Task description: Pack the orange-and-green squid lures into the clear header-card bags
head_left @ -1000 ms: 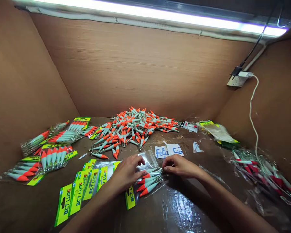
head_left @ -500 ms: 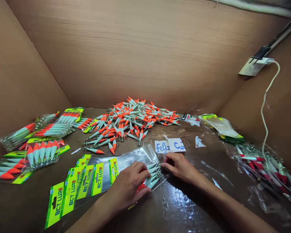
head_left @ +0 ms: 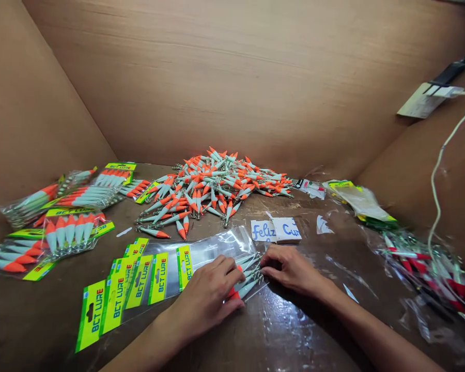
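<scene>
Pressing flat on slim orange-tipped lures (head_left: 245, 279), the left hand (head_left: 209, 294) covers them; the right hand (head_left: 290, 268) pinches their wiry ends; glossy clear bag (head_left: 213, 250) at 11 o'clock, loose lure heap (head_left: 213, 188) at 12.

You are seeing "BCT LURE" in black letters on the green cards (head_left: 116, 302) of the clear bags. You are seeing "Feliz" in blue on the white paper (head_left: 276, 230), then "Cur", cut off.

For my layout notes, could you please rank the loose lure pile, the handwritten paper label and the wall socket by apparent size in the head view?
1. Loose lure pile, plainly the largest.
2 and 3. Handwritten paper label and wall socket look much alike; the socket sits farther from the camera, so I leave them unranked.
</scene>
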Demonstrator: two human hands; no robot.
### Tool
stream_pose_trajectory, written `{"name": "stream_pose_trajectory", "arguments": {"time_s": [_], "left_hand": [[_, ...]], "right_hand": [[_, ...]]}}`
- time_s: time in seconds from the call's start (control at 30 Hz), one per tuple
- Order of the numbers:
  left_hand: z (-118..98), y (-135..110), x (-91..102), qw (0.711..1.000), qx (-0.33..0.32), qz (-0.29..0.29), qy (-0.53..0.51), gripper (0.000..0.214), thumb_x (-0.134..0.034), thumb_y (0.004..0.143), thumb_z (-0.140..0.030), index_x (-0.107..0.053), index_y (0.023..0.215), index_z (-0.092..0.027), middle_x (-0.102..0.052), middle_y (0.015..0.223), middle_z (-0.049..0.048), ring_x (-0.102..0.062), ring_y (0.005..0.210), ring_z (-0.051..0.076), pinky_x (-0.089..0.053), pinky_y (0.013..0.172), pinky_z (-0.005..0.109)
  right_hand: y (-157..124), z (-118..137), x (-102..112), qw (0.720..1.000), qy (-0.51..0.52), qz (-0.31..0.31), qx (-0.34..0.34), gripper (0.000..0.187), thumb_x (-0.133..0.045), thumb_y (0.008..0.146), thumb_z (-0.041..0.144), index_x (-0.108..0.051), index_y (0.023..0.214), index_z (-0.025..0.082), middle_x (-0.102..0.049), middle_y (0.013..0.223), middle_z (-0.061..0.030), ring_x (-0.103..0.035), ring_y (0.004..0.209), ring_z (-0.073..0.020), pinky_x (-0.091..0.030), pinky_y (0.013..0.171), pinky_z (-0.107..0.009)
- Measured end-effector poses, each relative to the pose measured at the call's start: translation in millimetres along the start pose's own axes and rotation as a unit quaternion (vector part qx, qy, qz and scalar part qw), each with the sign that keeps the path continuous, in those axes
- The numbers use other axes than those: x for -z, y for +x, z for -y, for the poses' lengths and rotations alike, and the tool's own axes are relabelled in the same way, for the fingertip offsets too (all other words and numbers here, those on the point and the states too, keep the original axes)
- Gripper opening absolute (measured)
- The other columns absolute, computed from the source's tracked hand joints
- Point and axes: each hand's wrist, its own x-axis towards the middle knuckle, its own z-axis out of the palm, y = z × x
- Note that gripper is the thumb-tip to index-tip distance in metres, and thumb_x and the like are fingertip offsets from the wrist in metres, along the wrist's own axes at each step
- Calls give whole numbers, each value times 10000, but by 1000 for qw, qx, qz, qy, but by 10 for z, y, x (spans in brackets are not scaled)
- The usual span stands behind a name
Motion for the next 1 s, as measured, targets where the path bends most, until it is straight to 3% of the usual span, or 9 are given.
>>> {"name": "stream_pose_trajectory", "arguments": {"time_s": [0.63, 1.0], "left_hand": [[-3, 12, 13, 1000, 0, 21, 19, 277, -746, 831, -333, -590, 1044, -248, -607, 1060, 21, -556, 952, 242, -398, 715, 336], [-35, 12, 27, 999, 6, 27, 19, 239, -728, 848, -294, -600, 1044, -249, -594, 1064, 17, -549, 964, 232, -421, 741, 343]], "right_hand": [[-4, 20, -11, 999, -53, 1, 12, 93, -688, 872, 301, -727, 926, 236, -683, 819, -12, -593, 745, -170, -388, 684, -261], [-11, 50, 7, 996, -82, 4, 24, 61, -656, 857, 213, -668, 916, 209, -643, 830, -7, -571, 744, -156, -391, 677, -248]]}}
